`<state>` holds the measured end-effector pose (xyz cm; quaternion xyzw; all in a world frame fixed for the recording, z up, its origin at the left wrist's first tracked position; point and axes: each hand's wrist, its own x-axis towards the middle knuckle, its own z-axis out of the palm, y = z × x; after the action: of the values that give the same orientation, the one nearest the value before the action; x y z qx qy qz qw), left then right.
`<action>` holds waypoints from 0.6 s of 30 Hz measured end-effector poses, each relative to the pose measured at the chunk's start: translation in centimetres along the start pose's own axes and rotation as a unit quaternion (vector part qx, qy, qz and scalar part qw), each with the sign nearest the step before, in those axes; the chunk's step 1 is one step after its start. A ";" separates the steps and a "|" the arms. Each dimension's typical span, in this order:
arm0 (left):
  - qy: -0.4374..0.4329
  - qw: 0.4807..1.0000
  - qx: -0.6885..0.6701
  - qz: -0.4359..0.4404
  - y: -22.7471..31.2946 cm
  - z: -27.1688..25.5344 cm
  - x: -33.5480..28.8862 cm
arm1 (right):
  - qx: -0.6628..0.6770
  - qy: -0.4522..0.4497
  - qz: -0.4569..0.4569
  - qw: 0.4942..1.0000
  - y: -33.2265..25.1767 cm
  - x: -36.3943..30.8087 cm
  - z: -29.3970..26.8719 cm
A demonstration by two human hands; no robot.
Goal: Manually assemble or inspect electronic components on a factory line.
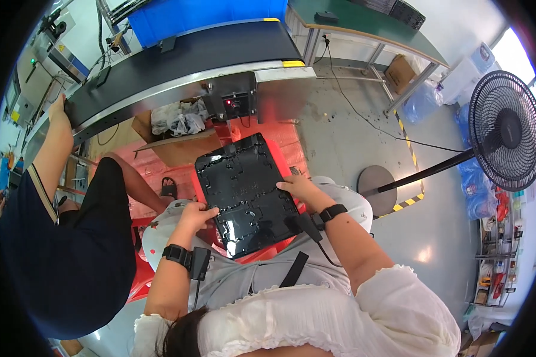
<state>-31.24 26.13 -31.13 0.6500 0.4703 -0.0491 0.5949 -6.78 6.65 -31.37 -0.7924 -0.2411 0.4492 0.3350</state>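
A glossy black moulded plastic tray, rectangular with shaped recesses and ridges, lies tilted across my lap over a red plastic piece whose edges show around it. My left hand grips the tray's left edge, thumb on top and fingers mostly hidden. On the opposite edge, my right hand holds on in the same way, its thumb resting on the surface. Black straps with small dark boxes circle both my wrists, and cables run from them.
Ahead runs a black conveyor belt carrying small dark pieces. Beneath it stands an open cardboard box with plastic bags. A co-worker in dark clothes sits at left, one hand at the belt. A standing fan and green table are right.
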 end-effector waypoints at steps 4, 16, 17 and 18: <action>-0.009 1.000 -0.019 0.009 0.4 0.8 -0.9 | -0.085 0.011 -0.077 0.993 2.5 0.3 0.7; 0.023 0.986 0.132 0.101 -1.9 1.0 0.3 | -0.132 0.049 -0.078 0.987 3.0 -1.4 0.4; 0.008 0.985 0.135 0.107 -2.9 0.5 0.5 | -0.203 -0.077 0.102 0.971 -2.0 -1.3 -1.9; -0.009 0.984 0.139 0.115 -3.1 -0.1 0.8 | -0.237 -0.084 0.063 0.966 -4.6 -0.7 -3.8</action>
<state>-32.94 26.13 -33.86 0.7757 0.3755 -0.0515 0.5046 -4.16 8.02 -26.08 -0.8223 -0.3177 0.4640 0.0869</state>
